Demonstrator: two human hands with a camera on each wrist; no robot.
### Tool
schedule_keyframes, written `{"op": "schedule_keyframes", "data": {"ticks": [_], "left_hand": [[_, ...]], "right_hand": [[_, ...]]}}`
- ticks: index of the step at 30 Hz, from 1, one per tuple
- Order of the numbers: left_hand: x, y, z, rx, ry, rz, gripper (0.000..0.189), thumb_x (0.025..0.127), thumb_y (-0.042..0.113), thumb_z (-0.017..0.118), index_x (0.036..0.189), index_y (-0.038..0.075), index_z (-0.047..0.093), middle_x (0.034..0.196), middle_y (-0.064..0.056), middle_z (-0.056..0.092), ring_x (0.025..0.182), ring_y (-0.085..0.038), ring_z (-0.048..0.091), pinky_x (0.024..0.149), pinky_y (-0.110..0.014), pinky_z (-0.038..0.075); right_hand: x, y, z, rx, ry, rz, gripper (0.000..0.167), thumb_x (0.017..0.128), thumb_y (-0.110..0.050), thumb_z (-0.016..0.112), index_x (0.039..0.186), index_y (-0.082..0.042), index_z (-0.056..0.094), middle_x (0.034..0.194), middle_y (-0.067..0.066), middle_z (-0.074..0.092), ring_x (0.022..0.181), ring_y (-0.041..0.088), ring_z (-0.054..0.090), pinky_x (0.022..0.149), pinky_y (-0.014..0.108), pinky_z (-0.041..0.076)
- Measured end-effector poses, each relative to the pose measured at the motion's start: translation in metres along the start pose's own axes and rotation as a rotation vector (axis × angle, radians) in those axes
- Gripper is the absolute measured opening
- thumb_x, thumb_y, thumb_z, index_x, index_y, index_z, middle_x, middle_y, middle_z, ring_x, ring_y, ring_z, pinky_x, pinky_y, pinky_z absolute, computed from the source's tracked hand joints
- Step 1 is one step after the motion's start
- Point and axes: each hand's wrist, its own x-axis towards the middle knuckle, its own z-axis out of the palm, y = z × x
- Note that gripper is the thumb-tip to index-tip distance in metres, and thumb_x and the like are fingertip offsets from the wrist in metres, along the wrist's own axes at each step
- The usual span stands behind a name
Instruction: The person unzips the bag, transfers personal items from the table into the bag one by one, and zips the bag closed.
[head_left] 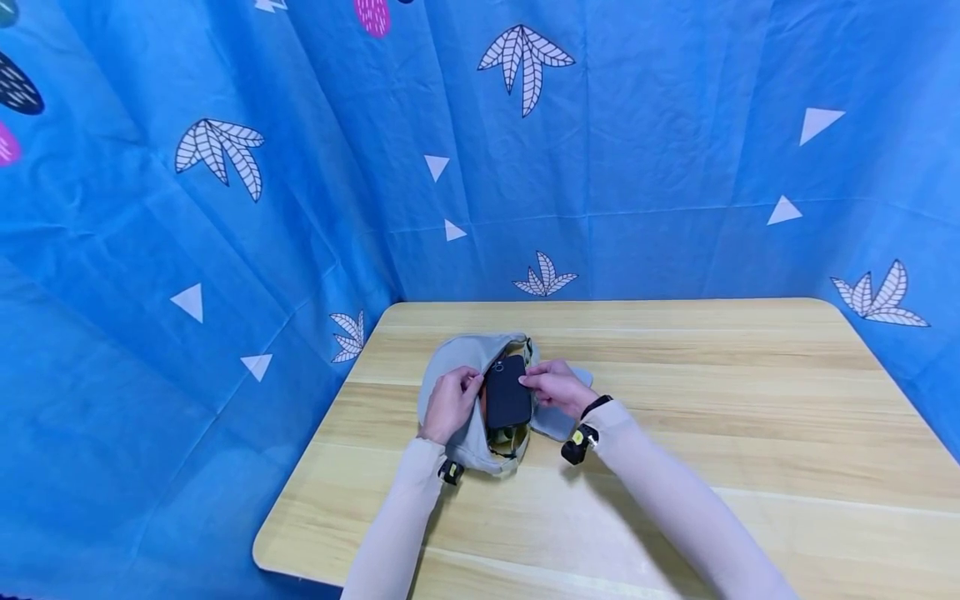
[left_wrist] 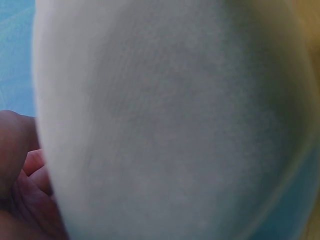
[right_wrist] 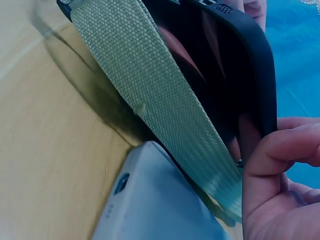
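Observation:
A grey fabric bag (head_left: pixel 442 354) lies on its side with its mouth open to the right. My left hand (head_left: pixel 452 404) pinches the near rim of that opening; in the left wrist view the bag's cloth (left_wrist: pixel 160 120) fills most of the picture, with curled fingers (left_wrist: pixel 37 175) behind its left edge. A black phone (head_left: pixel 507 396) lies across the bag's mouth. The right hand (head_left: pixel 558 387) grips its right edge between thumb and fingers, seen closely in the right wrist view with the phone (right_wrist: pixel 250 65). A webbing strap (right_wrist: pixel 150 95) runs alongside the phone.
A flat grey-blue device (head_left: pixel 553 423) with a port on its end lies beside the bag, partly under the right hand. The wooden table (head_left: pixel 712 400) has rounded corners. A blue patterned curtain (head_left: pixel 645 167) hangs behind it and along the left.

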Motion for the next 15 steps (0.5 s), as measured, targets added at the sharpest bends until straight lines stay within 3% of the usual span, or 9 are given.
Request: {"op": "schedule_keyframes", "data": {"ticks": [15], "left_hand": [[0.000,0.001,0.002,-0.018,0.011,0.016,0.019,0.103,0.020,0.063,0.102,0.007,0.076,0.075,0.000,0.069,0.070,-0.009,0.060,0.069,-0.030,0.051]], "right_hand": [[0.008,0.000,0.014,0.022,0.048,0.005,0.014,0.100,-0.004,0.060,0.092,-0.007,0.050,0.065,-0.008,0.046,0.048,0.005,0.029,0.049,0.022,0.027]]}}
